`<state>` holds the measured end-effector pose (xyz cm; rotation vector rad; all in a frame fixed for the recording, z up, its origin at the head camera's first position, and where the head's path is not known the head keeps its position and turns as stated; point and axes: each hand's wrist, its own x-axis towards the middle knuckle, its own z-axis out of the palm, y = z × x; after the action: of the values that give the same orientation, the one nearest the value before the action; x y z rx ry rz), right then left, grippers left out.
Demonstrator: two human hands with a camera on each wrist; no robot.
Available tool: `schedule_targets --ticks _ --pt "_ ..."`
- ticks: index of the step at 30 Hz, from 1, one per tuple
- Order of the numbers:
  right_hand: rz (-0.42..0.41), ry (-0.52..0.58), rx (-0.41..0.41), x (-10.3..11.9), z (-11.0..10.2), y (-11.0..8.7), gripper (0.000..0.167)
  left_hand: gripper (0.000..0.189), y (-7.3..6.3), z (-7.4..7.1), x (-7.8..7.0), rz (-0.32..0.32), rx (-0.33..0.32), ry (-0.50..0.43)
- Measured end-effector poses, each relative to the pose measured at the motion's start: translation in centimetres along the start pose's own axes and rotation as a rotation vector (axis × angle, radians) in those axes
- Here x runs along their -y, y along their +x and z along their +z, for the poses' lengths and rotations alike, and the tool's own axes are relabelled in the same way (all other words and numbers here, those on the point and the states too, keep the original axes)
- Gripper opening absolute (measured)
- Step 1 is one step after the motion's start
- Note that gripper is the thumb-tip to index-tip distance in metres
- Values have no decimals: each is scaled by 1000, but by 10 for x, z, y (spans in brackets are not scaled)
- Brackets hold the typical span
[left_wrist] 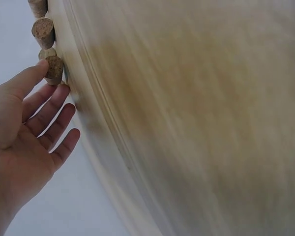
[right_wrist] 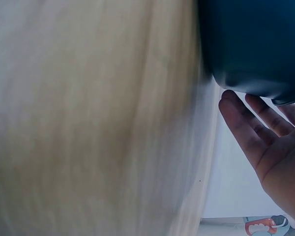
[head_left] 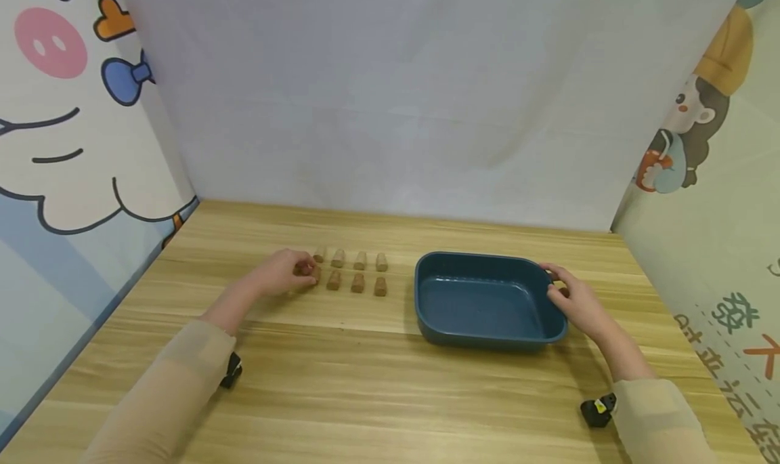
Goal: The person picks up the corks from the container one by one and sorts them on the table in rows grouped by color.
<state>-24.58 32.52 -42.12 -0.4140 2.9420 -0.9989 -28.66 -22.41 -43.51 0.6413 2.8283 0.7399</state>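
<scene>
Small tapered corks stand in two rows left of the middle of the table. My left hand [head_left: 286, 273] is at the left end of the nearer row, its thumb and index finger pinching the end cork [left_wrist: 54, 68]. The other fingers are spread loosely below it. Another cork [left_wrist: 43, 30] stands just beyond. To the right is a dark blue rectangular basin [head_left: 487, 341] with rounded corners. My right hand [head_left: 579, 305] holds its right side at the rim; in the right wrist view the fingers [right_wrist: 243, 123] lie against the outer wall, and the thumb is mostly out of sight.
The back row holds paler corks [head_left: 361, 260]. The wooden table [head_left: 365, 396] ends at a white cloth backdrop [head_left: 396, 112]. Printed cartoon panels stand on the left [head_left: 73, 145] and right [head_left: 719, 213]. A small black device is on each wrist.
</scene>
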Motion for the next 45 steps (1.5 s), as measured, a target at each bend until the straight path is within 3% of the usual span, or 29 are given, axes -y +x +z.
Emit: schedule_targets --ticks 5,26,34,45 --pt "0 5 4 0 0 0 46 31 -1 -1 2 -25 12 -5" --pt "-38 -59 27 4 -5 0 45 41 -5 -5 0 -26 22 -29" --pt "-51 44 47 10 -20 -3 49 45 -9 -15 -6 -51 16 -57" --pt "-32 -10 34 14 -30 -9 48 37 -9 -7 4 -29 23 -41"
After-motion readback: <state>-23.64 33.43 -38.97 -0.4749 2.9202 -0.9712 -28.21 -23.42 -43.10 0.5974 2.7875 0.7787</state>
